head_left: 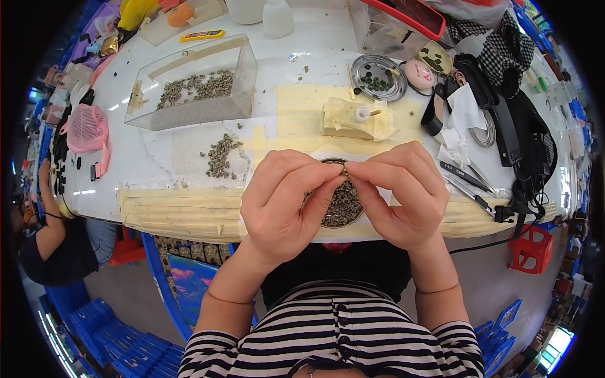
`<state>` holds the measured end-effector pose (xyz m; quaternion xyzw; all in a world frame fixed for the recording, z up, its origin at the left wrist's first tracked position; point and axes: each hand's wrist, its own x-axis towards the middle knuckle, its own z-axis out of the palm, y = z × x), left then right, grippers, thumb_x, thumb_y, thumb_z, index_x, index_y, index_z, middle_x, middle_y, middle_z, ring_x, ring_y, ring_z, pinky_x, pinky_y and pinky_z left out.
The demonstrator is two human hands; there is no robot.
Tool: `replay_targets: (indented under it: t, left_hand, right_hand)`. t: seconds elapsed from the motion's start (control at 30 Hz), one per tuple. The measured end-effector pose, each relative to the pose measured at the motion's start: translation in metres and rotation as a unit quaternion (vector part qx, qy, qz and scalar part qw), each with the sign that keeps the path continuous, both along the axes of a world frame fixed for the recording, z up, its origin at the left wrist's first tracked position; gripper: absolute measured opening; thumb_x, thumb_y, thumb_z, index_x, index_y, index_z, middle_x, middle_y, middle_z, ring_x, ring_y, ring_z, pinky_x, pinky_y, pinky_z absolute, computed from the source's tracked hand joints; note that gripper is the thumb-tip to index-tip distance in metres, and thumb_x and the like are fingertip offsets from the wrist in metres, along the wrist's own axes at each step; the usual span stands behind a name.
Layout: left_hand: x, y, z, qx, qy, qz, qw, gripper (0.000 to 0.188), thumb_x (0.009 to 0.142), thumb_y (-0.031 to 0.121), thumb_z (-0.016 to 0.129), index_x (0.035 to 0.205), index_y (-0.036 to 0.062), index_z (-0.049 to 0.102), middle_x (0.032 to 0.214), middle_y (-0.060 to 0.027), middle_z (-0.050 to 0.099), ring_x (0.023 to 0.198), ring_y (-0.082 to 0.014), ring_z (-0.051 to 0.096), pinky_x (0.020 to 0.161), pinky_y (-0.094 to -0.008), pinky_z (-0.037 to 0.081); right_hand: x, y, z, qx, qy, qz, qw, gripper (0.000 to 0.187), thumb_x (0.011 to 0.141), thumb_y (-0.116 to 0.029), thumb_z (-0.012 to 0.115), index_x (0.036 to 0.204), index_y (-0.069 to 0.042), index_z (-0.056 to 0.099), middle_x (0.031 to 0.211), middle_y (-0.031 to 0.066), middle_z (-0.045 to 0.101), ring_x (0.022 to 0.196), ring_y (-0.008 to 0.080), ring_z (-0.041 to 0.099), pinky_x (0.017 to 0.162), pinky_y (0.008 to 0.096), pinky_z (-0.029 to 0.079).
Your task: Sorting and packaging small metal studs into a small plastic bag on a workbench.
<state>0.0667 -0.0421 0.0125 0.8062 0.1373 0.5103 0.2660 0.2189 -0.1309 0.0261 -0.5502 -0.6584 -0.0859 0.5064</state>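
My left hand (287, 205) and my right hand (403, 195) meet fingertip to fingertip at the table's near edge. Both are closed in a pinch on a tiny metal part (345, 171), mostly covered by the fingers. Right below them sits a round dish of small grey-brown metal parts (342, 206), partly hidden behind the hands. Left of my left hand, a loose pile of similar small parts (220, 155) lies on the table. Beyond my right hand stands a tape-wrapped block (346, 120) with a white round piece and a short stick on top.
A clear box (242, 107) with more small parts stands at the back left, a yellow cutter (201, 36) behind it. At right are a metal dish (378, 96) of dark green bits, tweezers (469, 176), cables and cloth. A pink mesh item (87, 128) lies far left. Another person (57, 246) sits there.
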Motion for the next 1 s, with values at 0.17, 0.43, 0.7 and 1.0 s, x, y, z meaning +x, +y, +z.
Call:
replay_targets:
  t: [0.17,0.43,0.7,1.0]
  left_hand:
    - [0.001,0.0,0.001,0.003,-0.003,0.002,1.0,0.024,0.072,-0.005,0.08,0.094,0.0,0.07,0.08,-0.0081,0.064,0.069,-0.0224,0.06,0.06,-0.0309,0.048]
    - [0.003,0.0,0.001,0.016,0.001,0.033,0.999,0.023,0.073,-0.004,0.08,0.094,-0.0001,0.071,0.079,-0.0078,0.063,0.068,-0.0217,0.059,0.059,-0.0306,0.047]
    - [0.004,-0.001,-0.001,0.006,0.006,0.041,0.999,0.022,0.073,-0.004,0.079,0.093,-0.0006,0.07,0.079,-0.0085,0.063,0.068,-0.0225,0.059,0.059,-0.0307,0.047]
    - [0.004,-0.001,-0.002,0.009,0.004,0.044,0.999,0.022,0.073,-0.005,0.079,0.093,-0.0007,0.07,0.079,-0.0089,0.063,0.068,-0.0231,0.059,0.058,-0.031,0.047]
  right_hand:
    - [0.001,0.0,0.001,0.0,-0.003,-0.002,1.0,0.029,0.063,0.004,0.078,0.091,-0.004,0.073,0.077,0.0045,0.063,0.064,0.0202,0.057,0.055,0.0296,0.045]
    - [0.017,0.004,0.006,-0.01,0.018,-0.152,0.988,0.019,0.076,0.001,0.076,0.094,-0.005,0.073,0.078,0.0051,0.063,0.072,0.022,0.056,0.063,0.0312,0.044]
    - [0.028,0.017,0.02,-0.108,-0.047,-0.158,0.98,0.012,0.078,-0.008,0.076,0.09,-0.007,0.072,0.079,0.0049,0.06,0.08,0.0236,0.052,0.068,0.0344,0.043]
    - [0.022,0.01,0.022,-0.019,-0.005,-0.191,0.981,0.01,0.077,-0.007,0.078,0.084,-0.006,0.071,0.081,0.0039,0.061,0.079,0.0207,0.052,0.068,0.032,0.042]
